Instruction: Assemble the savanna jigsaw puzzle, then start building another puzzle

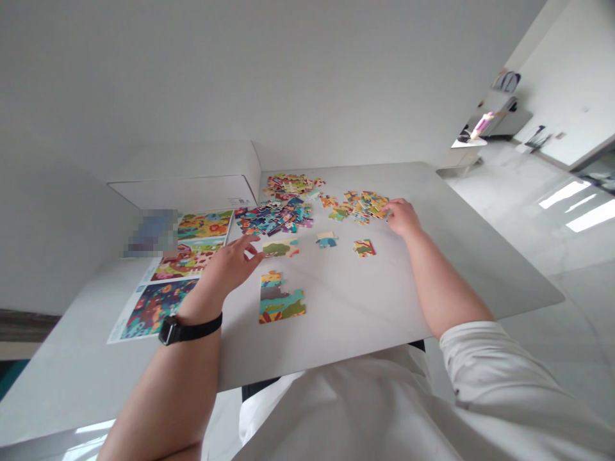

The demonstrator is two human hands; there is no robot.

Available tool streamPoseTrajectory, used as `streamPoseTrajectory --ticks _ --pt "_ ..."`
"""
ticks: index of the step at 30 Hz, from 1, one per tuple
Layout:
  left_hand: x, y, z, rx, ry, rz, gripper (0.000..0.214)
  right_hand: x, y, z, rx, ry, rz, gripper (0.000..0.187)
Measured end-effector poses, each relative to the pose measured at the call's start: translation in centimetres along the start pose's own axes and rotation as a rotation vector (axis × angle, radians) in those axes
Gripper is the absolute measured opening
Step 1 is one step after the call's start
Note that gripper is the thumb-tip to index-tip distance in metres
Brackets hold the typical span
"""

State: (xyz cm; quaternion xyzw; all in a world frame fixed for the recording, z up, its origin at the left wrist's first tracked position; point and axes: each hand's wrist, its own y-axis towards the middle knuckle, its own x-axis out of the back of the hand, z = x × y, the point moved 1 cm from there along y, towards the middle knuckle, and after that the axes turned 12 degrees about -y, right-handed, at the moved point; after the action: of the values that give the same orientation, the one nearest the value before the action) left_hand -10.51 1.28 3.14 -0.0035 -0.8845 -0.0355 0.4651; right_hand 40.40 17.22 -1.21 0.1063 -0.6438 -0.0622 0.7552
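My left hand [235,264], with a black watch [169,330] on its wrist, is at the left end of a short joined strip of puzzle pieces [281,248] showing a green bush. Its thumb and forefinger are apart. My right hand [402,216] reaches the right edge of a loose pile of yellow puzzle pieces [368,205]; its fingers are bent together, and what lies between them is hidden. A blue elephant piece [327,240] and a small piece with a red branch [364,248] lie separately. Nearer me is a joined puzzle section [281,301] with a green crocodile.
A dark blue pile of pieces [278,218] and a red-and-green pile [291,186] lie toward the wall. At left, a printed picture sheet [144,288] lies before a white box [187,189]. The table's right edge [504,237] borders a glossy floor.
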Motion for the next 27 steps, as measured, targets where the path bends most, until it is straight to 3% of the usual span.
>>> streamPoseTrajectory --ticks 7,21,27 --pt "0.0 0.0 -0.1 -0.002 0.0 0.005 0.054 0.1 -0.6 0.5 -0.221 -0.143 0.124 0.047" --pt "-0.2 0.0 0.1 0.005 -0.002 0.004 0.053 0.9 -0.5 1.2 -0.238 -0.08 0.083 0.047" --pt "-0.1 0.0 0.0 0.004 -0.009 0.011 0.054 2.7 -0.4 0.6 -0.271 0.185 0.039 0.018"
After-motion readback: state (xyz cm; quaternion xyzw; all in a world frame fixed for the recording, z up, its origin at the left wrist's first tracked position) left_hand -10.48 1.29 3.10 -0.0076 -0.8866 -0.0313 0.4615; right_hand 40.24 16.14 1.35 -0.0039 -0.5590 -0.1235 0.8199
